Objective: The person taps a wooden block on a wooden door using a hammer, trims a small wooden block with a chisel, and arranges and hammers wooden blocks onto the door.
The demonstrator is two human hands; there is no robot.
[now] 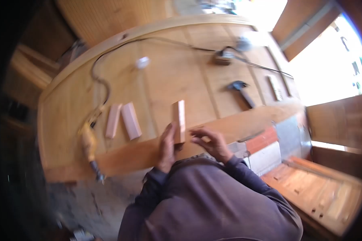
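Note:
A short wooden block stands near the front edge of the workbench, one narrow face lit bright. My left hand is closed around its lower left side, the fingers partly hidden behind the wood. Just right of the block, my right hand is half curled, with thumb and fingertips apart and nothing visible between them. It does not appear to touch the block. Two similar pale wooden blocks, a left one and a right one, lie side by side to the left.
On the wooden workbench lie a yellow corded power tool, a hammer, a dark boxy item and a white object. A black cable crosses the far side. A wooden panel sits lower right.

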